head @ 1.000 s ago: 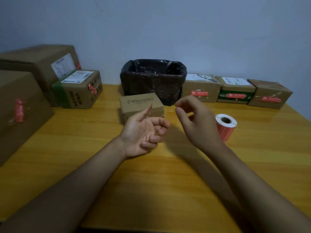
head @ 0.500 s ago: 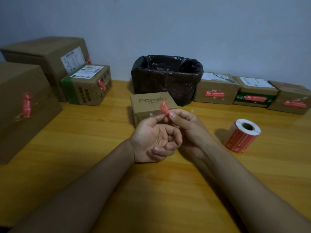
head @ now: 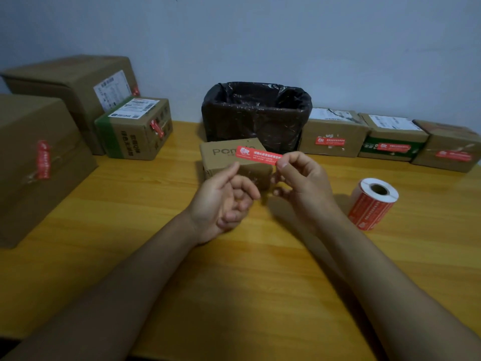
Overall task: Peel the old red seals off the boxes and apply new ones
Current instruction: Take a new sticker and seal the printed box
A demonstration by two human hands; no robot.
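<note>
Both hands hold a red seal (head: 259,155) stretched flat, left grip (head: 221,196) and right grip (head: 299,178) pinching its ends above the box (head: 226,155) mid-tabletop (head: 156,230).

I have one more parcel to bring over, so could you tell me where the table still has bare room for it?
The near table around the forearms is bare wood. A smaller patch lies between the big left box and the Pomelo box. The back edge is crowded: cartons, the lined bin, three sealed boxes. The label roll sits to the right.
</note>
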